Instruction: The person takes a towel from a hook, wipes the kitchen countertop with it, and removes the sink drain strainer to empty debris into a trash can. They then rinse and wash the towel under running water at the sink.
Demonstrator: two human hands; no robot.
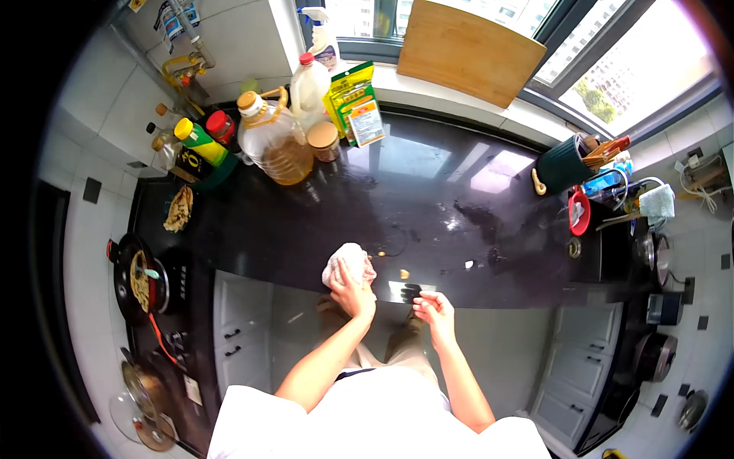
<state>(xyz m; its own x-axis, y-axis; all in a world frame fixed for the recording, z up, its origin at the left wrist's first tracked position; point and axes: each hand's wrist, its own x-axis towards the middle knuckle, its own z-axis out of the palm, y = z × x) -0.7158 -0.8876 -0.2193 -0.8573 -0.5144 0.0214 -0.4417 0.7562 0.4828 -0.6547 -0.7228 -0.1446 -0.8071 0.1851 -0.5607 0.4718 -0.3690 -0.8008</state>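
My left hand (352, 294) presses a crumpled whitish cloth (348, 264) onto the dark countertop (321, 214), close to its front edge. The fingers are wrapped over the cloth. At the same edge, further right, my right hand (434, 310) hovers with loosely bent fingers, slightly apart, and nothing visible in them; their reflection shows in the glossy surface. Between the hands lies a small tan crumb (404, 274). A smaller crumb (381, 254) sits by the cloth, and a white scrap (469, 265) lies to the right. Wet streaks mark the countertop nearby.
An oil jug (275, 145), a lidded jar (323, 142) and a yellow-green packet (355, 107) stand at the back left. At left, a pan (126, 279) holds food on the stove. A dark green utensil holder (560, 164) and red strainer (579, 213) are at right.
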